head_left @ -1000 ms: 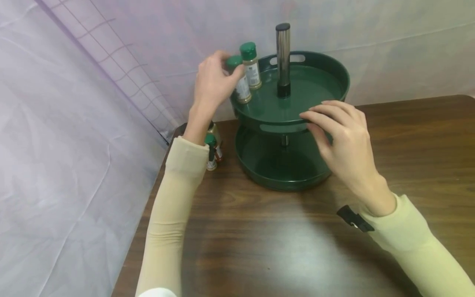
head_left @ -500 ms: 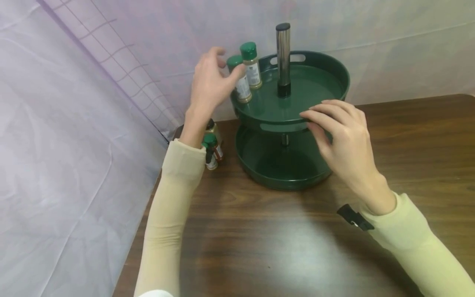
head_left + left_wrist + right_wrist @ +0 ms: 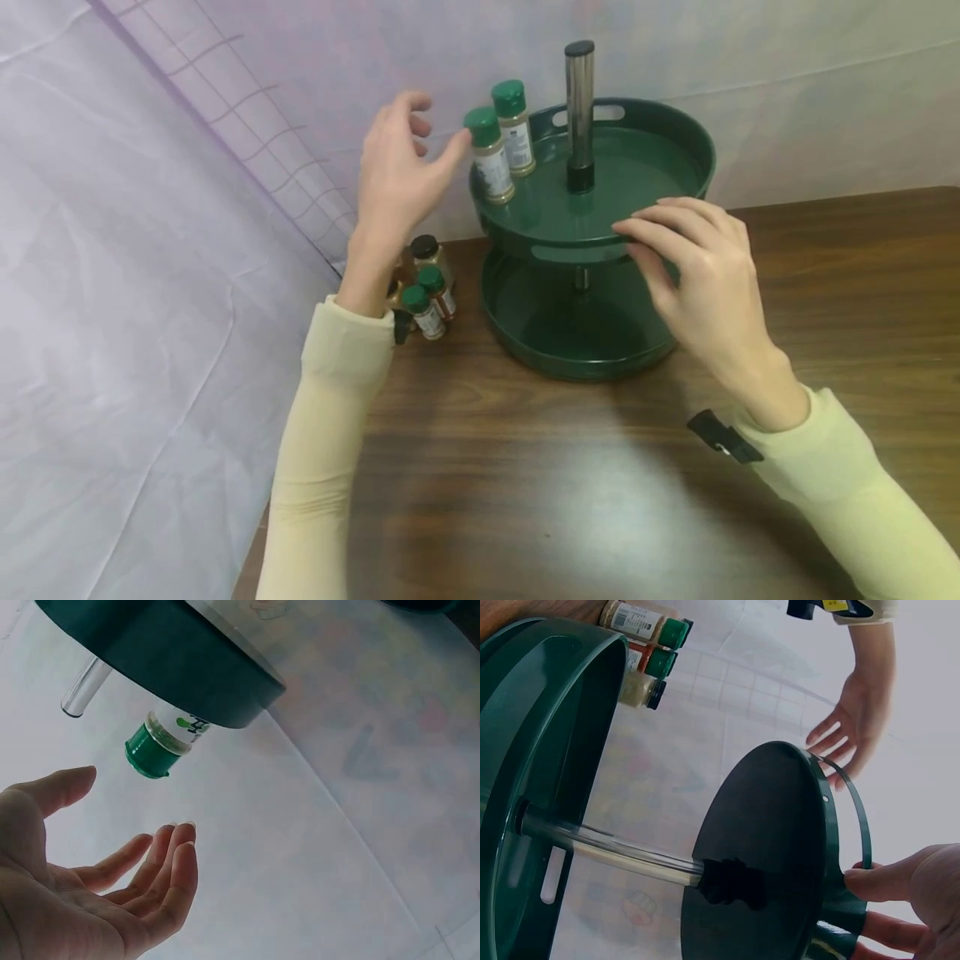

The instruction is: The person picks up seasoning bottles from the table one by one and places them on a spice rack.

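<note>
My left hand (image 3: 401, 171) is open, with thumb and fingers spread, just left of a green-capped spice jar (image 3: 492, 162). The left wrist view shows nothing between its fingers. A second green-capped jar (image 3: 515, 133) stands upright behind the first, both at the left side of the upper tray of a dark green two-tier turntable (image 3: 615, 179). My right hand (image 3: 701, 271) pinches the front rim of that upper tray between thumb and fingers; in the right wrist view the thumb lies on the rim beside a handle slot.
A metal post (image 3: 580, 108) rises through both tiers. Left of the lower tray (image 3: 592, 367), several spice jars (image 3: 429, 317) with green or black caps stand on the wooden table (image 3: 480, 467). White fabric (image 3: 135, 333) hangs along the left and back.
My left hand has let go of the front spice jar and drawn away to the left. The jar stays upright on the upper tray. My right hand keeps its hold on the rim.
</note>
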The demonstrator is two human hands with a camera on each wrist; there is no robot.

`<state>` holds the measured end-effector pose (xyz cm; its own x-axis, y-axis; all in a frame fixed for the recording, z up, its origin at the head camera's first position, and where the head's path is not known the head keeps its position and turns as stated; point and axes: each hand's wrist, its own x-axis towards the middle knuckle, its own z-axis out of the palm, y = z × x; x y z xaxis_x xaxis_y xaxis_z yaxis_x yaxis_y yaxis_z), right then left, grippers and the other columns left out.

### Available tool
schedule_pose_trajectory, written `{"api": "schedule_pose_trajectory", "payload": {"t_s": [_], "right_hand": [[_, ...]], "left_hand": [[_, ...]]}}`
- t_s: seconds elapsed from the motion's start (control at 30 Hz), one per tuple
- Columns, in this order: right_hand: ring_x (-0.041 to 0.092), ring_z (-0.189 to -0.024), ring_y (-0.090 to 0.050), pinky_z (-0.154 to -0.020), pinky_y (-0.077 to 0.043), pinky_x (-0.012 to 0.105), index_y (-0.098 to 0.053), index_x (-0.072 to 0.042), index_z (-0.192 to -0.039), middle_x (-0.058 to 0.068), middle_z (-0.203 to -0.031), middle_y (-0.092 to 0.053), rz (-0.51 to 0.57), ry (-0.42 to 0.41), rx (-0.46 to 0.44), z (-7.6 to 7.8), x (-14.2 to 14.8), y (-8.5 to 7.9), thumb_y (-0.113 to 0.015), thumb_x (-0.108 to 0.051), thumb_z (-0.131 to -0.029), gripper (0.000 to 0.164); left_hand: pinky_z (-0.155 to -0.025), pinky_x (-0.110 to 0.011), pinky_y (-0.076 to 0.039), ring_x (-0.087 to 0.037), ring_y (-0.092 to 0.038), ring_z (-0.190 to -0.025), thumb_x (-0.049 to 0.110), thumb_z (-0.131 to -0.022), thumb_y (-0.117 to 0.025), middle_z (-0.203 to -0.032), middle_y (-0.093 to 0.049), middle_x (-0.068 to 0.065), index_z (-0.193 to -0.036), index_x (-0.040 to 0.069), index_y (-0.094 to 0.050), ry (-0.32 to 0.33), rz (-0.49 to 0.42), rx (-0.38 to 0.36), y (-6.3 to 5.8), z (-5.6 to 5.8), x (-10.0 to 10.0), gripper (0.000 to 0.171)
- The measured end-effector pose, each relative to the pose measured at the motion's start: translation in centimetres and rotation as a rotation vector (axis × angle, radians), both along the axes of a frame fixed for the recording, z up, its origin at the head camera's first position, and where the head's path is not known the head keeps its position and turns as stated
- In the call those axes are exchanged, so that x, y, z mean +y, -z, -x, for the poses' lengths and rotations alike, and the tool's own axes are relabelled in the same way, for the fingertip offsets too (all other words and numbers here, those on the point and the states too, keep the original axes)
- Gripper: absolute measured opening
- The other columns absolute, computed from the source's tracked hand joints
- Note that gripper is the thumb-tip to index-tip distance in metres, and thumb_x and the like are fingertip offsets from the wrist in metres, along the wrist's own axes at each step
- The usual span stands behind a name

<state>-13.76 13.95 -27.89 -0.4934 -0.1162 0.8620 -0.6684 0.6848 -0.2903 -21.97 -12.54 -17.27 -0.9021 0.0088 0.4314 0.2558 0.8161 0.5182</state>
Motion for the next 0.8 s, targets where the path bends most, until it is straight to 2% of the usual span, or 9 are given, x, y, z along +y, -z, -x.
{"api": "schedule_pose_trajectory", "payload": {"t_s": [0.33, 0.53, 0.8], "right_hand": [[0.039, -0.115, -0.057, -0.097, -0.039, 0.057, -0.077, -0.002, -0.108, 0.017, -0.111, -0.072, -0.023, -0.001, 0.004, 0.0, 0.3, -0.1, -0.075, 0.002, -0.089, 0.02], [0.039, -0.115, -0.058, -0.096, -0.039, 0.057, -0.077, -0.002, -0.108, 0.017, -0.111, -0.072, -0.009, -0.001, -0.001, 0.1, 0.3, -0.1, -0.075, 0.003, -0.088, 0.02], [0.039, -0.114, -0.058, -0.096, -0.039, 0.057, -0.077, -0.001, -0.107, 0.017, -0.11, -0.072, -0.007, 0.013, -0.003, 0.0, 0.6, -0.2, -0.075, 0.003, -0.088, 0.02]], "left_hand": [[-0.091, -0.034, -0.048, -0.023, -0.058, -0.109, 0.046, -0.096, -0.064, -0.124, -0.059, -0.009, -0.141, 0.012, -0.053, -0.018, -0.021, 0.036, 1.5, -1.2, -2.2, 0.058], [-0.09, -0.038, -0.048, -0.029, -0.06, -0.106, 0.04, -0.095, -0.066, -0.12, -0.061, -0.014, -0.138, 0.005, -0.055, -0.007, -0.045, 0.063, 3.3, -1.6, -3.7, 0.056], [-0.09, -0.044, -0.047, -0.033, -0.061, -0.103, 0.037, -0.095, -0.066, -0.118, -0.062, -0.017, -0.136, 0.003, -0.056, -0.013, -0.067, 0.043, 6.1, -2.0, -5.1, 0.054]]}}
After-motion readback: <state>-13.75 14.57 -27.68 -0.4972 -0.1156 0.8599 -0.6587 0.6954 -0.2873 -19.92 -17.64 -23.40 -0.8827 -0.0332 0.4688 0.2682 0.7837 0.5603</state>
